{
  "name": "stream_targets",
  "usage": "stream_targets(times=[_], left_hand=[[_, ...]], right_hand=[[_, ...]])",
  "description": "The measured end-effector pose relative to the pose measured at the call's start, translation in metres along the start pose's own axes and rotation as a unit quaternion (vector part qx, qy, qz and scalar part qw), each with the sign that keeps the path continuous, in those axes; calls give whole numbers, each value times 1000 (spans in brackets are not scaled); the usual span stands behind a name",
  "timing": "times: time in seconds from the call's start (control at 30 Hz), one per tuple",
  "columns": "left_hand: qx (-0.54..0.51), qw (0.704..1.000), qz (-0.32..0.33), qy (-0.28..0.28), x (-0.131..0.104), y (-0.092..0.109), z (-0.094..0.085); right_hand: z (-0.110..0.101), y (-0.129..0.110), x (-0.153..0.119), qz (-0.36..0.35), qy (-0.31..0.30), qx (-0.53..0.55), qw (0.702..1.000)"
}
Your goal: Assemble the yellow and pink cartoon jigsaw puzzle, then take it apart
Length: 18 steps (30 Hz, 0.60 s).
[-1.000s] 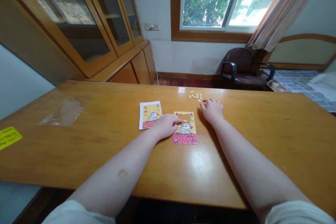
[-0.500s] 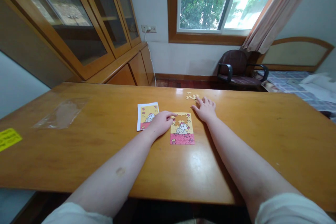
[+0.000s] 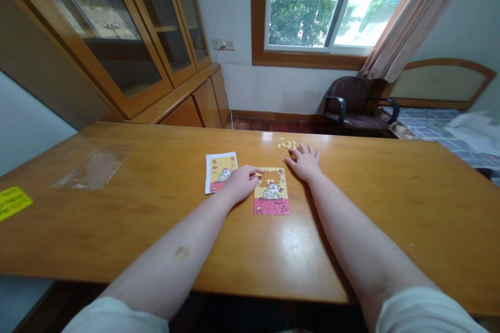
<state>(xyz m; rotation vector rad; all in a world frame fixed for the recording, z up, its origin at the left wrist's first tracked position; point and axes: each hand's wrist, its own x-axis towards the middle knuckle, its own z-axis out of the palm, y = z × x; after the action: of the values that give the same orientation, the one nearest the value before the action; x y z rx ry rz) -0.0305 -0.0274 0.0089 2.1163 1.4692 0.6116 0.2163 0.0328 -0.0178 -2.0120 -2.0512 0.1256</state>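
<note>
Puzzle [image 3: 272, 204]: While its upper middle gaped open onto wood, the rest lay joined and flat on the table [image 3: 156, 218], with a pink band along the near edge, a white cartoon animal above that, and yellow pieces bordering the gap at the top and right.
Left hand [image 3: 242, 184]: reached over the upper left edge of the puzzle, index finger stretched toward the gap and thumb lower down; whether the two pinched a piece could not be told.
Right hand [image 3: 307, 164]: rested just past the puzzle's upper right corner, fingers spread and thumb held well out to the side; whether a piece lay under the fingertips could not be told.
Loose pieces [image 3: 288, 144]: sat in a pale yellow cluster near the table's far edge, just beside the right fingertips.
Printed card [image 3: 219, 165]: lay left of the puzzle, white-bordered, in the same yellow and pink, its lower right part hidden by the left hand.
Plastic bag [image 3: 96, 166]: lay see-through and crinkled, well to the left.
Yellow label [image 3: 13, 203]: marked the table's left end.
Background: a glass-doored cabinet [image 3: 167, 41], a window [image 3: 304, 5], a pink curtain [image 3: 417, 26], a dark chair [image 3: 347, 94] and a bed [image 3: 433, 127] stood around.
</note>
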Motion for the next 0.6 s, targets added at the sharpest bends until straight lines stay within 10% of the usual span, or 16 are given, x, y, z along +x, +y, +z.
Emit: stream_targets(times=[0.37, 0.6], left_hand=[[-1, 1000, -4, 6, 2, -2, 1], [-1, 1000, 2, -1, 3, -6, 4]], right_hand=[[5, 2, 7, 19, 34, -5, 999], [2, 8, 39, -78, -93, -48, 991]])
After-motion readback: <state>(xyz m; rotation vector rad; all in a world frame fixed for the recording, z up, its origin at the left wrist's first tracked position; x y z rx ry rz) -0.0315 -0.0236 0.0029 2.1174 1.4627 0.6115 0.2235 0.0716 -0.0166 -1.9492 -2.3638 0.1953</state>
